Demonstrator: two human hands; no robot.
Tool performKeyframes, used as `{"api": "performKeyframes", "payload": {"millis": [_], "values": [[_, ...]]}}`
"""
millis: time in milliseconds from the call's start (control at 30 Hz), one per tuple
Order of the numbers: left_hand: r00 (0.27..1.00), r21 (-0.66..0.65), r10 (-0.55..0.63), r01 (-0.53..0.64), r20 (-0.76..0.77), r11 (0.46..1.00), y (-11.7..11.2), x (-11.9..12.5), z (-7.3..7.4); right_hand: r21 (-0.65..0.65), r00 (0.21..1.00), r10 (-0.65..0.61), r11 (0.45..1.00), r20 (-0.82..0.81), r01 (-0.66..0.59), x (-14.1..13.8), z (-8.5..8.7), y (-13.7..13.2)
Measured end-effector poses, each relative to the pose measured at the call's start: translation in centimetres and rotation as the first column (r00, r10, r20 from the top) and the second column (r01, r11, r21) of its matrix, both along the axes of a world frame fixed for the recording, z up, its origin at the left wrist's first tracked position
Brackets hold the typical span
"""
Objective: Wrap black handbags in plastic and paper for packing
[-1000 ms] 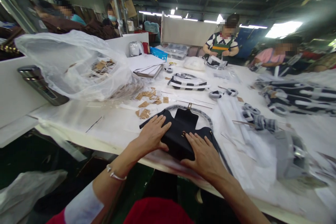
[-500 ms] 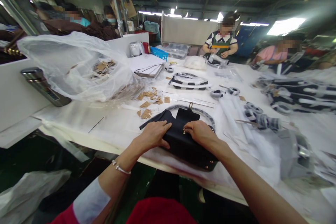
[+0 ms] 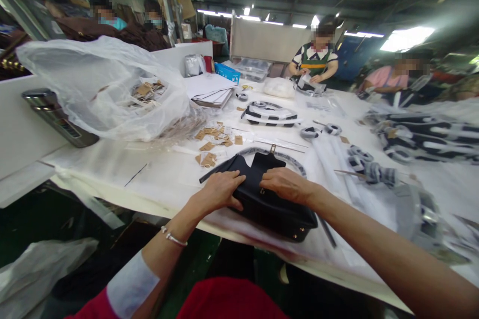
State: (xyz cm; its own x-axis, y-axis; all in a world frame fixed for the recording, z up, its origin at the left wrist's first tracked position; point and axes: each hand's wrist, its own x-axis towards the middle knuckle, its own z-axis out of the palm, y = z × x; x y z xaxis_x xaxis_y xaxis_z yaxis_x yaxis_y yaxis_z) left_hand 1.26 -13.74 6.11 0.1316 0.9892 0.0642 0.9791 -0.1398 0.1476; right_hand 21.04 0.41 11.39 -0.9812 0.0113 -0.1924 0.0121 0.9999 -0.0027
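A black handbag (image 3: pixel 277 212) with gold hardware lies on the near edge of the white table, its flap (image 3: pixel 267 160) turned back away from me. Across the bag's left end rests my left hand (image 3: pixel 221 188), fingers stretched over the leather and thumb apart. My right hand (image 3: pixel 286 184) is closed at the bag's upper middle, beside a small gold clasp (image 3: pixel 262 191). Its fingertips are partly hidden. Behind the bag curves a wrapped strap (image 3: pixel 295 163). A dark strip (image 3: pixel 327 231) shows at the bag's right end.
Brown paper tags (image 3: pixel 213 134) lie beyond the bag. To the left are a large clear plastic bag of tags (image 3: pixel 123 119) and a tilted steel flask (image 3: pixel 62 119). Wrapped bags (image 3: pixel 430 129) and rolled straps (image 3: pixel 377 172) lie right. A co-worker (image 3: pixel 316 60) works across the table.
My right hand has shifted slightly, its fingers more curled near the clasp. The bag's right end has moved a little to the right, and a dark strip now shows there. My left hand stays on the bag.
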Motion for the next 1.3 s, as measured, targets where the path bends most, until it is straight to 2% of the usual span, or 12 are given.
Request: {"api": "performKeyframes", "payload": {"millis": [100, 167, 267, 400, 600, 700, 767, 833, 933, 1100, 1167, 1300], "values": [[1.000, 0.002, 0.012, -0.012, 0.022, 1.000, -0.1, -0.1, 0.1, 0.040, 0.999, -0.021, 0.999, -0.039, 0.023, 0.5, 0.1, -0.1], [0.999, 0.039, 0.003, -0.005, 0.050, 0.999, -0.3, -0.1, -0.1, -0.006, 0.976, -0.153, 0.988, -0.153, 0.154, 1.3, 0.1, -0.6], [0.996, 0.103, -0.002, -0.007, 0.086, 0.995, -0.7, -0.2, -0.6, -0.183, 0.857, -0.394, 0.918, -0.332, 0.351, 3.0, -0.2, -2.4], [0.997, 0.141, -0.006, -0.006, 0.083, 0.990, -0.5, -0.2, -0.9, -0.217, 0.821, -0.491, 0.870, -0.292, 0.443, 5.0, -1.9, -5.9], [0.994, -0.067, -0.068, 0.063, -0.083, 0.996, -0.3, 1.9, 2.5, -0.172, 0.811, -0.583, 0.805, -0.046, 0.568, 5.8, -2.8, -7.3], [0.977, -0.081, -0.153, 0.143, -0.148, 0.986, -1.0, 3.6, 4.4, -0.224, 0.839, -0.545, 0.816, 0.009, 0.532, 6.6, -1.9, -6.7], [0.972, -0.064, -0.192, 0.184, -0.138, 0.981, -1.2, 4.4, 4.5, -0.245, 0.859, -0.511, 0.836, -0.023, 0.491, 7.3, -1.7, -6.3], [0.967, -0.058, -0.237, 0.233, -0.093, 0.971, -1.0, 5.0, 3.4, -0.239, 0.886, -0.459, 0.869, -0.060, 0.434, 7.7, -2.5, -6.2], [0.966, 0.002, -0.251, 0.252, -0.059, 0.968, -0.8, 5.5, -0.1, -0.167, 0.921, -0.368, 0.924, -0.132, 0.345, 7.9, -5.2, -6.3], [0.991, 0.243, -0.066, 0.094, -0.120, 0.965, -2.2, 6.5, -5.8, -0.028, 0.846, -0.318, 0.940, -0.427, 0.340, 8.2, -10.3, -7.6], [0.994, 0.252, -0.071, 0.091, -0.088, 0.963, -2.7, 6.6, -6.4, -0.054, 0.827, -0.331, 0.937, -0.454, 0.345, 8.4, -10.8, -8.1], [0.990, 0.161, -0.139, 0.139, -0.007, 0.977, -3.3, 6.2, -5.4, -0.154, 0.857, -0.374, 0.927, -0.355, 0.341, 8.3, -9.7, -8.8]]}}
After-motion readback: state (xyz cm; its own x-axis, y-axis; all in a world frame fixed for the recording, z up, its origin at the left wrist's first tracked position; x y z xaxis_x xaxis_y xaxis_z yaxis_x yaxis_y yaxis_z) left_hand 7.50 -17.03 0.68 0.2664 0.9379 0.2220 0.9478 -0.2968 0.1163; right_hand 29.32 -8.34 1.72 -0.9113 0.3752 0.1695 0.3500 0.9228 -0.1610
